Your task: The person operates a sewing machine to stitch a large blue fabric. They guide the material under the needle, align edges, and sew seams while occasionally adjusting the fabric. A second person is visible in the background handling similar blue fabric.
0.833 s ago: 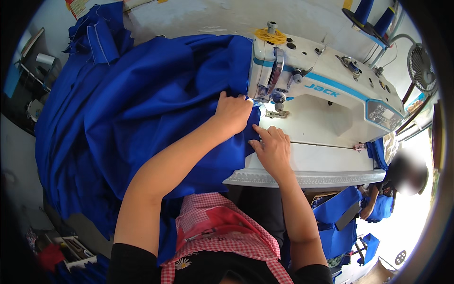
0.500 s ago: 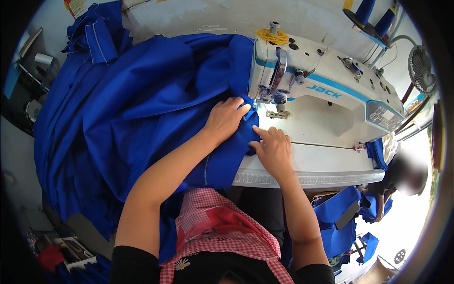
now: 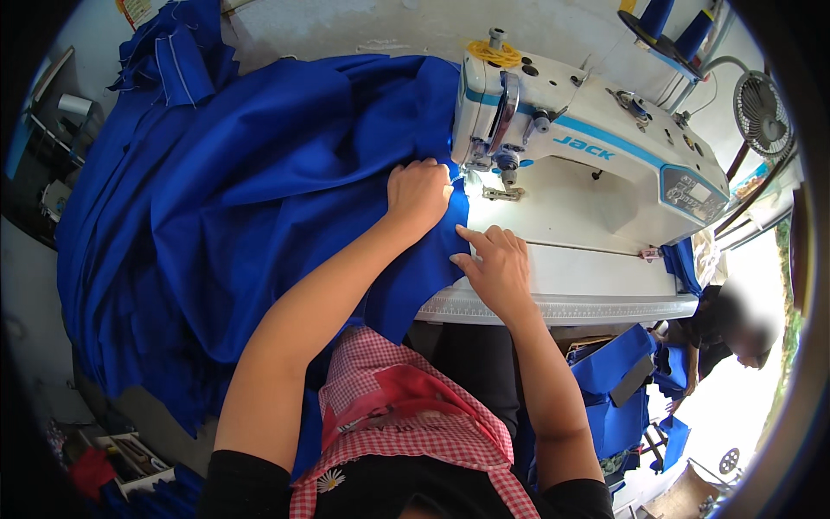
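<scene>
A large piece of blue fabric (image 3: 259,190) spreads over the left side of the sewing table, its right edge running up to the needle area of a white sewing machine (image 3: 571,147). Close beside the needle, my left hand (image 3: 419,199) is closed with curled fingers on the fabric near that edge; the fingertips are partly hidden. My right hand (image 3: 497,264) rests lower down at the same edge. Its index finger and thumb are apart, their tips touching the cloth, while the other fingers lie over the white table (image 3: 588,268).
Blue thread cones (image 3: 692,35) and a small fan (image 3: 762,112) stand at the upper right. A ruler strip (image 3: 571,309) follows the table's front edge. More blue pieces (image 3: 618,363) are stacked below right, near another person (image 3: 718,333). A box (image 3: 138,463) holds tools at lower left.
The fabric's lower right part has shifted upward and its lower corner now sits higher. My left hand has moved slightly up and curled more. My right hand stays near the edge.
</scene>
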`<control>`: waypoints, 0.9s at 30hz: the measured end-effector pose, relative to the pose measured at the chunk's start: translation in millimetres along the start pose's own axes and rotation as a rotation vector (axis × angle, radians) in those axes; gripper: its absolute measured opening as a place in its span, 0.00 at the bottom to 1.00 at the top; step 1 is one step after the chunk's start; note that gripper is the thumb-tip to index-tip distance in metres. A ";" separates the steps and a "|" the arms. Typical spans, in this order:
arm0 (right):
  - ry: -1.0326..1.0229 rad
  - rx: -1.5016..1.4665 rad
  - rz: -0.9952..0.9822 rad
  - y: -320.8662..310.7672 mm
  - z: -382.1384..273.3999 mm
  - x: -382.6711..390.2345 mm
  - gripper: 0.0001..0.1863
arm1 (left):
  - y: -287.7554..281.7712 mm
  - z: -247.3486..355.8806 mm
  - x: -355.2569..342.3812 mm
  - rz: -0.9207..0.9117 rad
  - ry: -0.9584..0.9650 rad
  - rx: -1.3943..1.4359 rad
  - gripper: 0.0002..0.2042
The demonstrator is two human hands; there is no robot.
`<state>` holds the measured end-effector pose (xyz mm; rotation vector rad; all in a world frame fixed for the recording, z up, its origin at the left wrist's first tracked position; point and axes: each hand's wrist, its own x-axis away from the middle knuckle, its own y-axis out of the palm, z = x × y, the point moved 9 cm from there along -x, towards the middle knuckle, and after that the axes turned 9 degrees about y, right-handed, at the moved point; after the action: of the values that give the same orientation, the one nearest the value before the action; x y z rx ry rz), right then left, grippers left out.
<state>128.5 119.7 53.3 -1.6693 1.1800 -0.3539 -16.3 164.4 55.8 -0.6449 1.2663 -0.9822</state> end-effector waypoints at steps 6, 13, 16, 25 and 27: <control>0.018 -0.003 -0.035 1.0 1.6 0.3 0.22 | -1.1 -2.8 13.8 0.188 -0.001 0.089 0.04; 0.081 0.028 -0.071 5.2 4.4 -19.2 0.21 | 15.2 -18.6 -2.4 0.115 -0.048 0.156 0.08; 0.058 0.037 -0.055 5.1 5.5 -18.9 0.21 | 21.3 -16.8 -2.9 0.040 -0.062 0.164 0.10; 0.040 0.028 -0.032 4.6 4.8 -16.6 0.21 | 24.8 -17.5 -9.6 0.098 0.065 0.299 0.07; 0.039 0.024 -0.035 5.5 2.1 -17.6 0.21 | 23.7 -20.7 -10.3 0.099 0.070 0.317 0.08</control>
<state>118.6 135.4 52.9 -1.6700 1.1721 -0.4227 -30.6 186.8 36.2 -0.3021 1.1588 -1.1011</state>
